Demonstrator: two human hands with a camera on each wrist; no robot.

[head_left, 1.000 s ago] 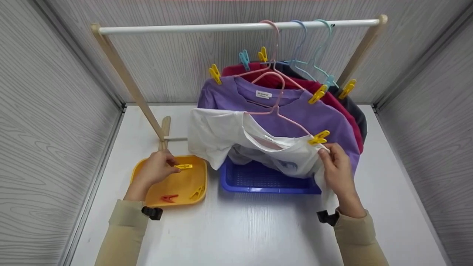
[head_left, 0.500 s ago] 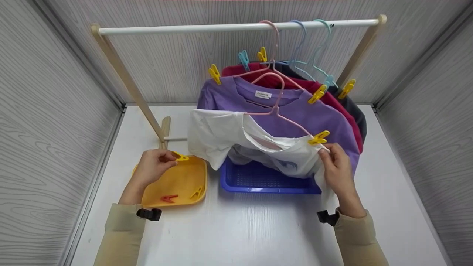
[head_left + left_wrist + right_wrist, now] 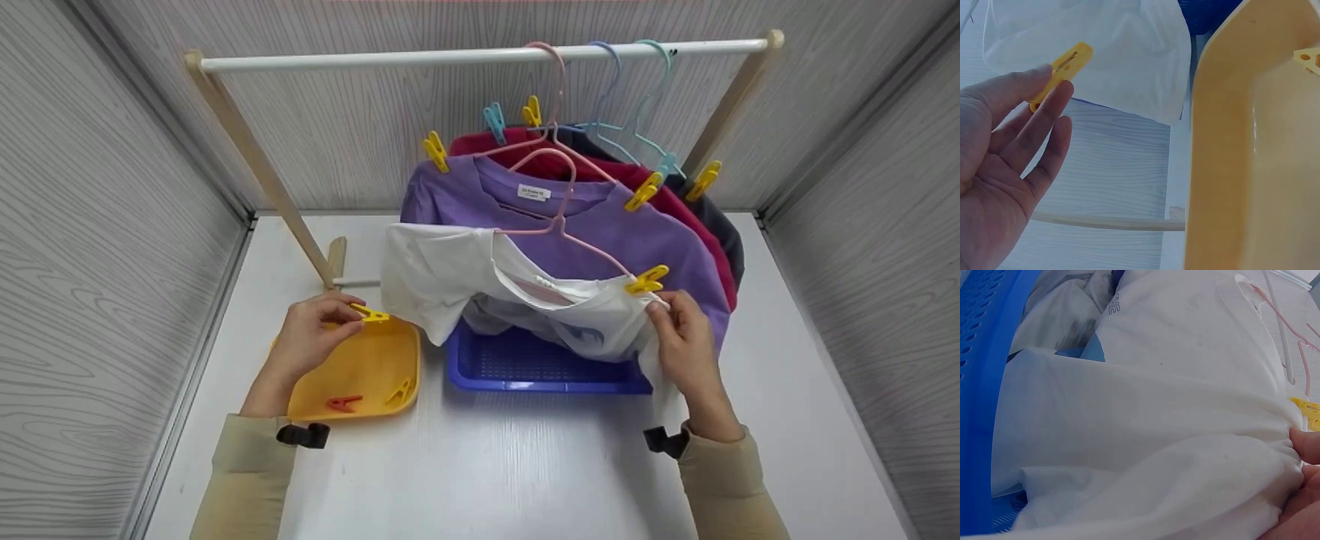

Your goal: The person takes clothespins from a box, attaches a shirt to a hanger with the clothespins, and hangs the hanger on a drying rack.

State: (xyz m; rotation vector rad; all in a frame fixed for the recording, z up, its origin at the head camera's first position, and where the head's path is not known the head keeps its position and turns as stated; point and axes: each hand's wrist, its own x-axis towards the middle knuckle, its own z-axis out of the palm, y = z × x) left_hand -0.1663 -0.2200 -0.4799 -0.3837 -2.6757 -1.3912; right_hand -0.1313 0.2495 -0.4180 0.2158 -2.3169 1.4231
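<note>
My left hand [image 3: 304, 337] pinches a yellow clothespin [image 3: 373, 315] between thumb and fingertips, above the far edge of a yellow bin. In the left wrist view that clothespin [image 3: 1075, 62] points away from the palm. A white T-shirt [image 3: 439, 259] hangs on a pink hanger [image 3: 561, 221], with its hook off the rod. Another yellow clothespin [image 3: 647, 280] clamps the shirt's right shoulder to the hanger. Just below it, my right hand [image 3: 688, 345] grips the gathered sleeve cloth. No clothespin sits on the left shoulder. The right wrist view shows bunched white fabric [image 3: 1129, 422].
The yellow bin [image 3: 360, 371] holds a red clothespin [image 3: 344, 403] and yellow ones. A blue basket [image 3: 551, 387] stands under the shirt. Behind, a purple shirt [image 3: 450, 191], a red one [image 3: 465, 141] and a dark garment [image 3: 738, 251] hang from the white rod [image 3: 375, 59].
My left hand has lifted the yellow clothespin from over the bin's middle toward its far edge, and the clothespin has turned in the fingers. The right hand and T-shirt stay still.
</note>
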